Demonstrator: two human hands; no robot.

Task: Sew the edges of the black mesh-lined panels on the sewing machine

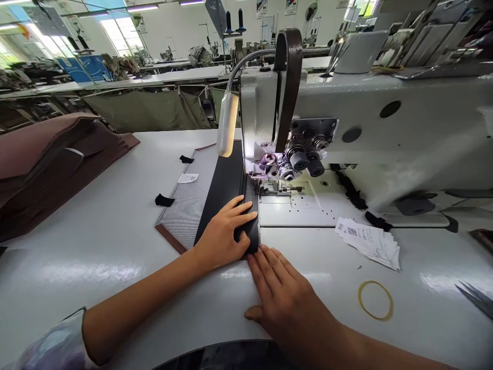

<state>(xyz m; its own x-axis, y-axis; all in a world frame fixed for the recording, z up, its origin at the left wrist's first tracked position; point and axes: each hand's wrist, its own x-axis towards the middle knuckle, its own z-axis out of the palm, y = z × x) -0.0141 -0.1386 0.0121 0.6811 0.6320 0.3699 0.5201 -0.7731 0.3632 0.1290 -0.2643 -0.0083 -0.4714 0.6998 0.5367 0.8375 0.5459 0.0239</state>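
Note:
A grey mesh panel (pixel 192 198) with brown edging and a wide black strip (pixel 225 177) lies on the table, its right edge beside the presser foot (pixel 275 188) of a sewing machine (pixel 265 103). Across the black strip rests my left hand (pixel 227 234), fingers spread and pressing on the cloth, thumb bent near the front corner. My right hand (pixel 283 295) is flat on the table, fingers stretched out and their tips touching that corner. On the panel's left edge are a small white label (pixel 188 178) and two black tabs (pixel 164 200). The needle is too small to make out.
Folded brown cloth (pixel 50 164) is piled at the left. Paper slips (pixel 367 241), a yellow rubber band (pixel 375 300) and scissors (pixel 477 298) lie on the right. A lit lamp (pixel 228 123) hangs beside the machine head, and black scraps (pixel 350 190) lie under its arm.

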